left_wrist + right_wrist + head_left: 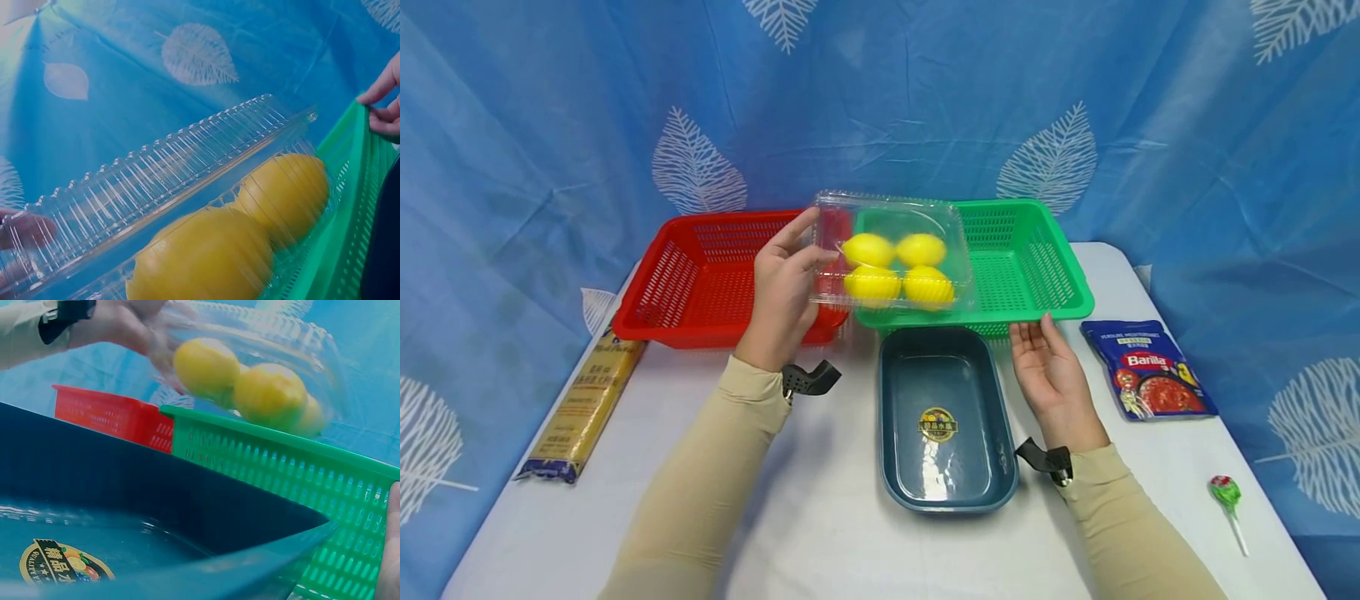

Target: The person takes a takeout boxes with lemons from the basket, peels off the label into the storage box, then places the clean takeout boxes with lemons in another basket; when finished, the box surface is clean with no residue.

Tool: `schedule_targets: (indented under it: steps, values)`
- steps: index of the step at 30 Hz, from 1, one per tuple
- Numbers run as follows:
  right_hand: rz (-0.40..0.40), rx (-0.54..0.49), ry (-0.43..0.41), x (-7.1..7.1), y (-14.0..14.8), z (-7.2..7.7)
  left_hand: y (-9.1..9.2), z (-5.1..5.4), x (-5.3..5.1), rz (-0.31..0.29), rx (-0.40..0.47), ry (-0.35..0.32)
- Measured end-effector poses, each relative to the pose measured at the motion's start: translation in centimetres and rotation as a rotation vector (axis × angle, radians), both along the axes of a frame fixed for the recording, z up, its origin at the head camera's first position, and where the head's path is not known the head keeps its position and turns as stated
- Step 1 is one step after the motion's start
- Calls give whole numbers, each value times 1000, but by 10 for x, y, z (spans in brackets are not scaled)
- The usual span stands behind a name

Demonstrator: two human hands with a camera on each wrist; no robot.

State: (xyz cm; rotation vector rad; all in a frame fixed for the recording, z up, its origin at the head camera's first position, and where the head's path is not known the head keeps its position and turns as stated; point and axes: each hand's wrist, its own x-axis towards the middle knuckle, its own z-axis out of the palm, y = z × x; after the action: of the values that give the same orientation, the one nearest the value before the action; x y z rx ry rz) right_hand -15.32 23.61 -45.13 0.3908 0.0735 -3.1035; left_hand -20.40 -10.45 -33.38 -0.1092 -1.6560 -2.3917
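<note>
My left hand grips the left end of a clear plastic clamshell box holding several yellow lemons. The box is held above the green basket, with its left end over the edge of the red basket. In the left wrist view, the ribbed side of the box and two lemons show up close. My right hand is at the front rim of the green basket, pinching it between thumb and fingers. Between my arms stands a dark blue tray with a gold fruit label.
A pack of pasta lies at the table's left edge. On the right are a blue Barilla sauce pouch and a green-and-red lollipop. A blue leaf-patterned curtain hangs behind the baskets.
</note>
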Motion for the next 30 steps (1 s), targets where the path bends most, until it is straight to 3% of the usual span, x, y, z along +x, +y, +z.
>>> schedule_targets:
  steps: [17,30]
  values:
    - [3,5,-11,0,0,1,57,-12,-47,11,-98,-67]
    - [12,8,4,1,1,-1,90,-29,-65,12,-222,-113]
